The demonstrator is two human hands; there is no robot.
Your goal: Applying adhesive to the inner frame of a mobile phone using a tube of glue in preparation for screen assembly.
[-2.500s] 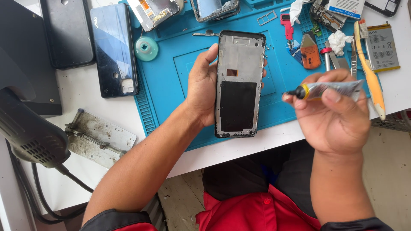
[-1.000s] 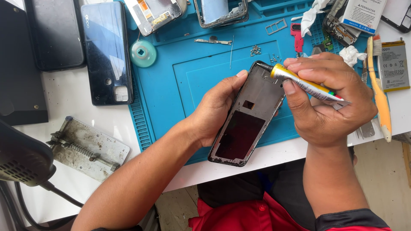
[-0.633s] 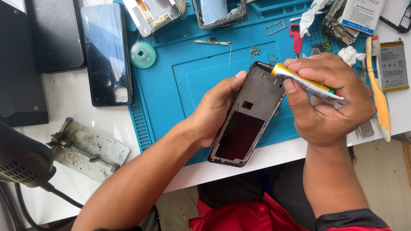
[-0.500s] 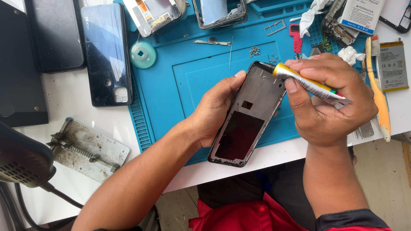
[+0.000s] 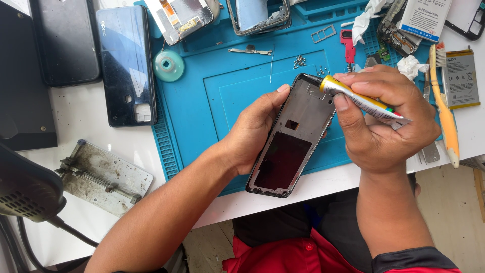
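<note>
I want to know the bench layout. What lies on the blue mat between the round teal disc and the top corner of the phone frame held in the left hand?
In the head view, between the teal disc and the phone frame lies mostly bare blue mat; a thin pin and a small metal bracket lie higher.

Hidden or cut off in your view:
- Black phone frame [image 5: 293, 139]: your left hand [image 5: 252, 131] covers its left edge.
- Yellow-and-silver glue tube [image 5: 361, 98]: your right hand [image 5: 384, 119] hides its underside.
- Dark rounded device [image 5: 25, 187]: cut by the left edge.
- Small loose screws [image 5: 299, 61]: too tiny to count.
</note>
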